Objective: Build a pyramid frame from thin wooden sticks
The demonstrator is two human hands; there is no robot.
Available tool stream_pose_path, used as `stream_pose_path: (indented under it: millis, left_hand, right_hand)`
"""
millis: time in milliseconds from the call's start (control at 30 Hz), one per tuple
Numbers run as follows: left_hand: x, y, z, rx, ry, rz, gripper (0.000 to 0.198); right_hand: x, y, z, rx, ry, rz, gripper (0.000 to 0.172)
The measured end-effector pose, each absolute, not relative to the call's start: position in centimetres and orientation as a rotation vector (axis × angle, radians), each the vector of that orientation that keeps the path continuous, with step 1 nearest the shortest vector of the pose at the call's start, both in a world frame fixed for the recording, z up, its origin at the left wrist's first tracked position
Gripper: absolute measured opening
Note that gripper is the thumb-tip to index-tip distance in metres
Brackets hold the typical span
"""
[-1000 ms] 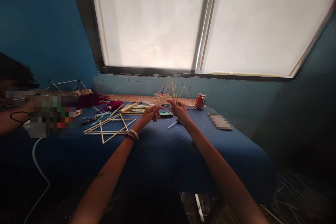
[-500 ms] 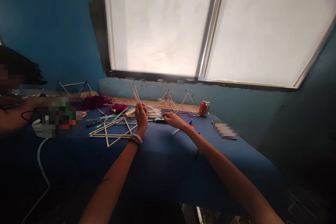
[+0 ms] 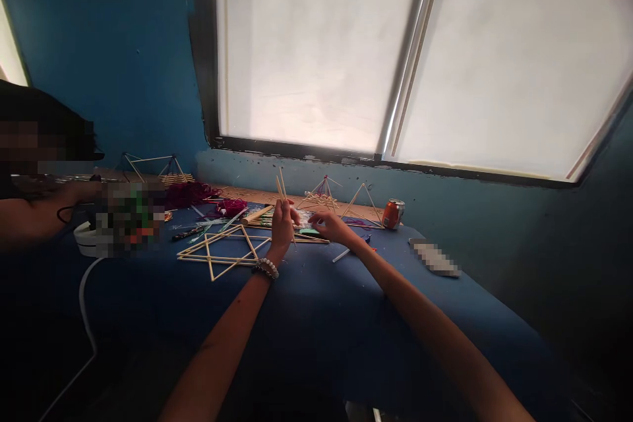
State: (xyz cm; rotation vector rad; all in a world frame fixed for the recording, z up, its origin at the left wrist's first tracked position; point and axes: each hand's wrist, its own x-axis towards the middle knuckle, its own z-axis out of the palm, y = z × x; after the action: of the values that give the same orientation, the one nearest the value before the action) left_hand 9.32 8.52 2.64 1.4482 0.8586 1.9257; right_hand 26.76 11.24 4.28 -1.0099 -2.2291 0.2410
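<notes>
My left hand [image 3: 283, 223] is closed round a few thin wooden sticks [image 3: 281, 186] that point upward above the blue-covered table [image 3: 316, 297]. Just to its right, my right hand [image 3: 330, 225] hovers over the loose sticks and clear plastic wrap, its fingers bent; whether anything small is between them is too unclear to tell. A star-shaped stick frame [image 3: 208, 252] lies flat to the left of my left hand. Behind the hands is a wooden bundle [image 3: 258, 214], partly hidden by my left hand.
An orange can [image 3: 393, 214] and stick pyramids [image 3: 324, 194] stand at the back. Dark red yarn [image 3: 190, 194] lies back left. A phone-like object [image 3: 435, 258] is at right. Another person's arm [image 3: 44, 214] reaches in from the left.
The view has shifted, so the scene sits further right and slightly lower. My hands are closer together, and sticks now show on the table between and below them.
</notes>
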Motion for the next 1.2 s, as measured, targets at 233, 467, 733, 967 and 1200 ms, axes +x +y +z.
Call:
stream_pose_path:
  millis: [233, 467, 733, 967, 1200]
  left_hand:
    - [9.4, 8.3, 2.8, 1.546, 0.829, 1.779, 0.038]
    - [9.4, 8.4, 2.8, 1.487, 0.862, 1.852, 0.041]
    - [9.5, 8.3, 2.8, 1.512, 0.883, 1.884, 0.042]
    - [9.2, 7.8, 3.1, 1.438, 0.911, 2.088, 0.038]
    - [9.5, 8.0, 3.0, 1.501, 0.931, 2.033, 0.038]
  right_hand:
    - [30.7, 12.3, 5.2, -1.089, -1.996, 0.301, 0.039]
    - [30.4, 13.4, 2.9, -1.23, -2.209, 0.289, 0.026]
    - [29.8, 14.0, 2.6, -1.206, -2.419, 0.226, 0.041]
    - [31.0, 13.6, 3.2, -1.15, -2.356, 0.102, 0.032]
    - [31.2, 14.2, 2.8, -1.248, -2.211, 0.045, 0.019]
